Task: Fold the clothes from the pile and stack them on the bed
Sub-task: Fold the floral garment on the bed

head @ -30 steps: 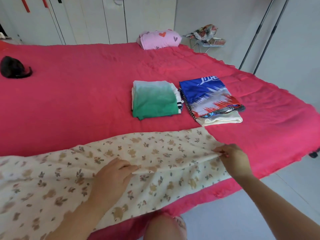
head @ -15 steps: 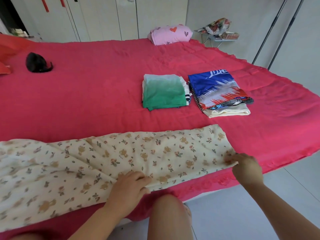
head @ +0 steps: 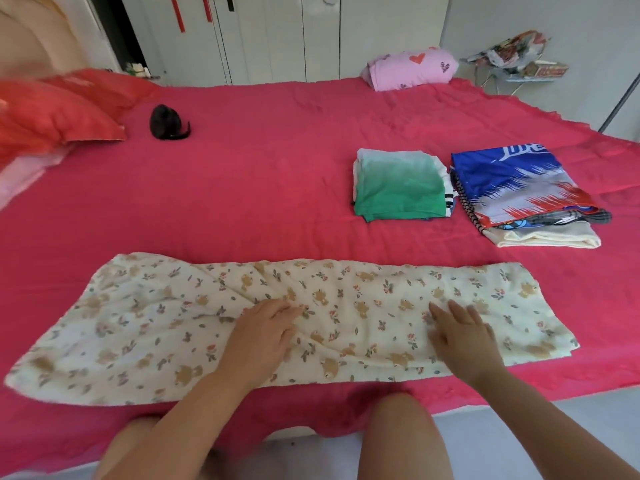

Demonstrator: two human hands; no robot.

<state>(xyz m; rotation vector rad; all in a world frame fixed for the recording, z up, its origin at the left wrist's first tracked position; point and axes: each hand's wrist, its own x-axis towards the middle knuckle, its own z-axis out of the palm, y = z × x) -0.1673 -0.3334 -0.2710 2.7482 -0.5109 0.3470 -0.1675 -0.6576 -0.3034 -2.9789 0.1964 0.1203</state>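
A cream cloth with a bear-and-flower print (head: 194, 327) lies in a long, wrinkled band across the near edge of the red bed (head: 263, 188). The left hand (head: 264, 336) and the right hand (head: 462, 337) both lie flat on it, fingers spread and gripping nothing. Beyond it sit a folded green-and-white garment (head: 398, 185) and, just beside that, a stack topped by a blue, white and red garment (head: 519, 185).

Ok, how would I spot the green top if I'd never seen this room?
Look at the red bed. Two folded stacks lie beyond the bear-print cloth; the green top crowns the left one. It fades white to green; its neighbour is blue, white and red.
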